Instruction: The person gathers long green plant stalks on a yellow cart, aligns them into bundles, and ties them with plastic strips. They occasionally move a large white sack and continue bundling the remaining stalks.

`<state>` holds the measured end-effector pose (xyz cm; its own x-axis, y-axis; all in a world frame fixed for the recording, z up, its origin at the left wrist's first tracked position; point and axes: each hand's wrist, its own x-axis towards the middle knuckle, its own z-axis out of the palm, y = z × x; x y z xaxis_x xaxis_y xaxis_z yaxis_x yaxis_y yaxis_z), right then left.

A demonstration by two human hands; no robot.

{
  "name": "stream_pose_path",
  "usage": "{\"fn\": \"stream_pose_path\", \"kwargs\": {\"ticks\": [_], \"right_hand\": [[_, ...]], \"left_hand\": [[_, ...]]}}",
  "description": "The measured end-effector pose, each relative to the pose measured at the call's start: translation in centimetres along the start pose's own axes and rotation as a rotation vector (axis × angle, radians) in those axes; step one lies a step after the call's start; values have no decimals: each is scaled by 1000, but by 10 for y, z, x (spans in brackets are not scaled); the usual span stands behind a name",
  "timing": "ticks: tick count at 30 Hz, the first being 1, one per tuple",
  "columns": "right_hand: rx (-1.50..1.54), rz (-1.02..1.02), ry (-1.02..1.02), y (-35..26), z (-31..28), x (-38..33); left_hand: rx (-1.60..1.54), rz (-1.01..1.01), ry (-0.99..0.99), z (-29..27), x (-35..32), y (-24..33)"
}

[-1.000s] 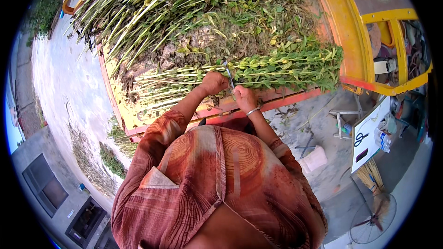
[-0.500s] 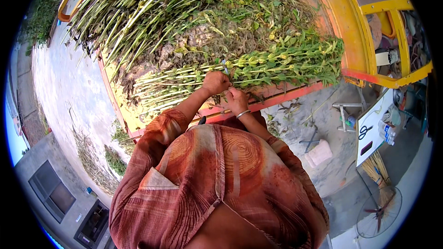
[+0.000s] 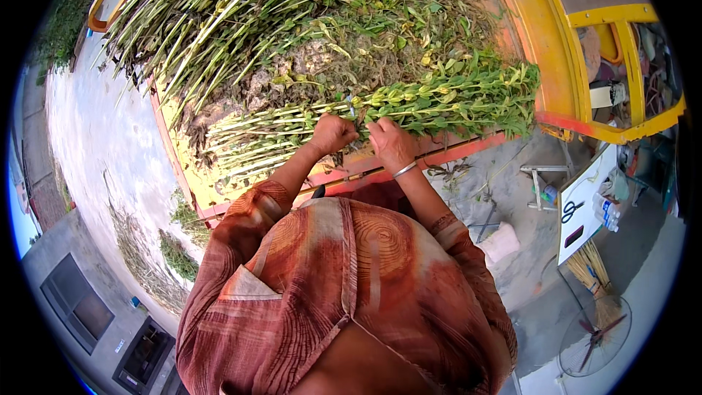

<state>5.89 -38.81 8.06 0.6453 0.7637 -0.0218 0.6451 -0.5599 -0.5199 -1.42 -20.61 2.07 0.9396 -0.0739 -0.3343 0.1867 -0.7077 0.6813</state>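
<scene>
A bundle of green leafy stalks with pods (image 3: 431, 102) lies along the near edge of a yellow-and-red cargo bed (image 3: 504, 139). Its bare stalk ends point left and its leafy tops right. Around its middle shows a small pale bluish strip (image 3: 352, 107). My left hand (image 3: 334, 134) is a closed fist at the bundle's near side, just below the strip. To its right is my right hand (image 3: 392, 145), fingers bent and pressed together against the stalks, a bracelet on the wrist. What the fingers pinch is too small to make out.
More cut stalks (image 3: 219, 29) are heaped on the bed's far side, with loose withered leaves (image 3: 292, 77) between. A yellow frame (image 3: 629, 66) stands at right. Beyond are a white table (image 3: 585, 205) with scissors (image 3: 572, 211), a broom (image 3: 596, 278) and a fan (image 3: 596, 336).
My hands have drawn apart: the right moved right and a little up onto the bundle, the left slightly left. The bundle lies much as before.
</scene>
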Motion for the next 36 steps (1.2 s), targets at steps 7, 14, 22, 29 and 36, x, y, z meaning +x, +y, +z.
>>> {"fn": "stream_pose_path", "kwargs": {"ticks": [7, 14, 22, 29, 36], "right_hand": [[-132, 82, -68, 4, 42, 37], [657, 249, 207, 27, -9, 14], [15, 223, -412, 68, -7, -118], [525, 431, 124, -15, 82, -21], [259, 392, 223, -17, 83, -8]], "left_hand": [[26, 25, 6, -1, -2, -4], [11, 67, 36, 0, 0, -9], [-34, 88, 20, -7, 4, -5], [-78, 66, -2, -16, 8, -2], [-156, 78, -124, -25, 15, -10]]}}
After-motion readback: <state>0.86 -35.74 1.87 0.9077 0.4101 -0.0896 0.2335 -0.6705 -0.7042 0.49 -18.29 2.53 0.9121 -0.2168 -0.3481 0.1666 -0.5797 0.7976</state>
